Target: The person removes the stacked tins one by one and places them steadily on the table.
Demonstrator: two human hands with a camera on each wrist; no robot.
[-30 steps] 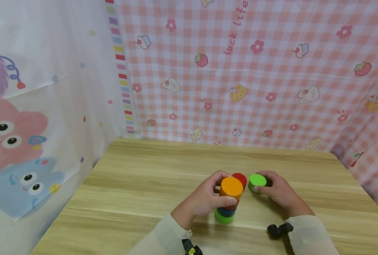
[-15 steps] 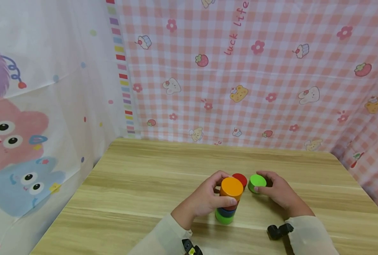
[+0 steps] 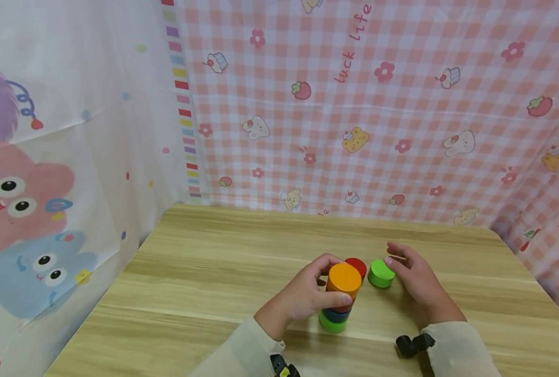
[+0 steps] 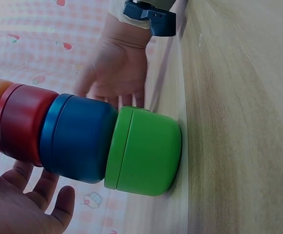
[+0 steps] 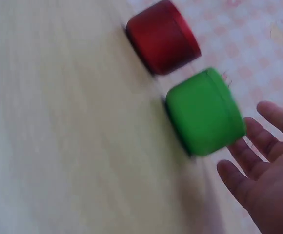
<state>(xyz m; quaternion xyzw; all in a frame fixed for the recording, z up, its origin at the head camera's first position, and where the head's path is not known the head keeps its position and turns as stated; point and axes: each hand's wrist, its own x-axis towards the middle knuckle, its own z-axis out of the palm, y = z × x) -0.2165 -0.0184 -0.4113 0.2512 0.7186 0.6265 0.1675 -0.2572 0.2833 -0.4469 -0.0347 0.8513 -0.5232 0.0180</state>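
Observation:
A stack of small round canisters stands on the table: a green one (image 4: 146,151) at the bottom, then a blue one (image 4: 80,139), a red one (image 4: 27,122) and an orange one (image 3: 344,277) on top. My left hand (image 3: 305,290) grips the upper part of the stack, thumb in front and fingers behind. To the right, a second green canister (image 3: 381,274) stands upright on the table. My right hand (image 3: 420,283) is beside it with its fingers spread, not gripping it. Behind the stack sits another red canister (image 3: 357,266), partly hidden.
The wooden table (image 3: 189,277) runs back to a pink checked cloth (image 3: 279,162). A white cloth with cartoon prints (image 3: 105,204) hangs on the left. Black devices are strapped at both wrists, one on the right sleeve (image 3: 458,345).
My right hand has let go of the loose green canister and drawn slightly up and to the right, its fingers opening. My left hand keeps its hold on the stack.

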